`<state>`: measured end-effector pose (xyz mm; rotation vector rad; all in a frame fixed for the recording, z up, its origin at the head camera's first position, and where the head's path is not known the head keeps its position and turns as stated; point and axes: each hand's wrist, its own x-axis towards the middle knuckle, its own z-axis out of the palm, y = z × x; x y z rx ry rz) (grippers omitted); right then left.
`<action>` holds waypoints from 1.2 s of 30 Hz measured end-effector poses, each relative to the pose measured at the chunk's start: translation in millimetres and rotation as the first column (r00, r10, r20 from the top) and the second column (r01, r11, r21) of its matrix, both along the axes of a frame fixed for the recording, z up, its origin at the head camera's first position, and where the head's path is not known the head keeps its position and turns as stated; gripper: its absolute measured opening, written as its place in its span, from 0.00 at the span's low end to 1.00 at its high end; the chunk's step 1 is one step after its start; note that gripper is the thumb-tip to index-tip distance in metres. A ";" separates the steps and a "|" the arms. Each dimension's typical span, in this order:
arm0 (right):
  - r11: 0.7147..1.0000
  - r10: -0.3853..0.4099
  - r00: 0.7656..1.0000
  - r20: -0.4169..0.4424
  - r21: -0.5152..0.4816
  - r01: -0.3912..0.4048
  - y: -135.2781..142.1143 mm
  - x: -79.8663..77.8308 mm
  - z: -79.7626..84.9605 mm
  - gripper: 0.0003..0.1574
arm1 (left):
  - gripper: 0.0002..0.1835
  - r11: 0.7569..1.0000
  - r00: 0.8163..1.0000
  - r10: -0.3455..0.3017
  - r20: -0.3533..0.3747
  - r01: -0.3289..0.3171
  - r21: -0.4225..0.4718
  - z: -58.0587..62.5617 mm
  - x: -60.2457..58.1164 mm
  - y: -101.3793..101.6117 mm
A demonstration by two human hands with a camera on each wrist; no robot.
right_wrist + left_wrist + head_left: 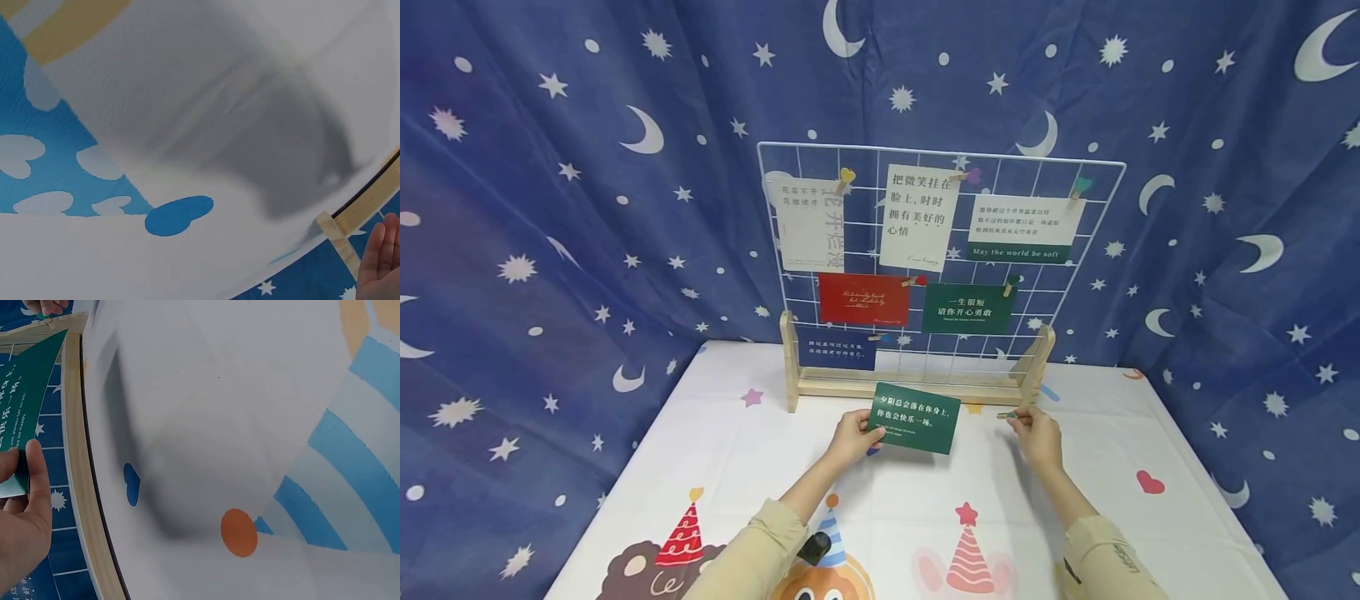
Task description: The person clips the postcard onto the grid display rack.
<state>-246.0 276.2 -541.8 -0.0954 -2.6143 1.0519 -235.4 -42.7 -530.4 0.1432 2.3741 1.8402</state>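
Note:
My left hand (pixel 852 439) pinches a green postcard (pixel 925 417) with white writing by its left edge, thumb in front. The card is tilted and held above the table, before the rack. To its right, my right hand (pixel 1040 437) pinches a small wooden clothespin (pixel 1004 416) with a green top, apart from the card. The left wrist view shows the card (pixel 31 394) and the left thumb and fingers (pixel 39 487) on it. At the edge of the right wrist view only part of the right hand (pixel 382 259) appears; the clothespin is hidden there.
Behind the hands stands a white wire grid rack (pixel 895 350) on a wooden base (pixel 917 389). Several cards hang on it by clothespins, including a red card (pixel 863 300) and a dark blue card (pixel 837 350). A patterned white cloth (pixel 730 450) covers the table; a starry blue curtain (pixel 587 208) surrounds it.

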 end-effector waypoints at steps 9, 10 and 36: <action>0.998 0.026 0.998 -0.063 -0.055 -0.029 -1.9 2.9 6.2 0.12 | 0.14 1.000 1.000 0.001 0.027 -0.002 0.022 -1.4 -2.7 7.2; 0.998 0.023 0.997 -0.070 -0.063 -0.027 -2.3 3.3 6.5 0.12 | 0.15 1.000 1.000 0.002 0.028 -0.002 0.028 -2.0 -2.8 8.2; 0.992 -0.031 0.988 -0.149 -0.126 0.012 -0.6 -5.3 27.7 0.10 | 0.12 0.991 0.993 0.105 -0.045 -0.101 0.087 -6.7 -26.2 40.6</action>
